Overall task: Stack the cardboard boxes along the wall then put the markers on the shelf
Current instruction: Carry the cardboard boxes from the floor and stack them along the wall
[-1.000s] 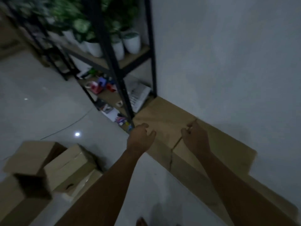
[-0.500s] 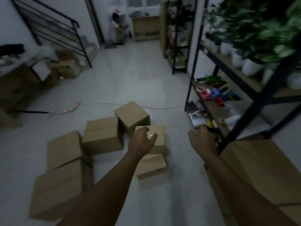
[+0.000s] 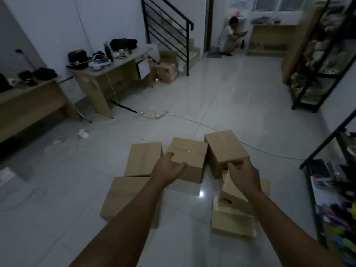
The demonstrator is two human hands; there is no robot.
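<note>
Both hands (image 3: 204, 173) open over plain cardboard boxes (image 3: 187, 158), no legible labels.

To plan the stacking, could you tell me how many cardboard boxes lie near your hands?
6: back-left box, middle box, back-right box, front-left box, tilted box upon flat box at right; others may hide.

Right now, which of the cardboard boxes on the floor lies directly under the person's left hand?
The middle box of the far row, with shiny tape across its top. The left hand reaches over its near edge; the other boxes lie beside or nearer.
</note>
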